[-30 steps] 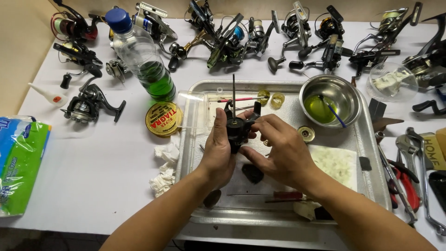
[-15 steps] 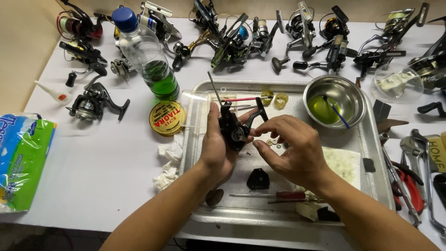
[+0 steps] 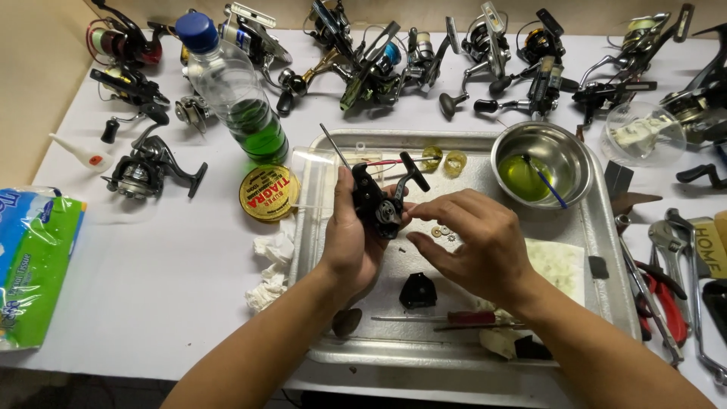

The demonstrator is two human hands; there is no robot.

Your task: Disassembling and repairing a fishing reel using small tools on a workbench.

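white table carries everything. metal tray sits at centre front. far edge: a row of fishing reels, more at far left. one black reel lies apart on the left, near a small white squeeze bottle. plastic bottle of green liquid stands beside a round yellow tin, just left of the tray. crumpled white tissue touches the tray's left side. green-blue packet at left edge. pliers and wrenches on the right, clear lidded cup far right.
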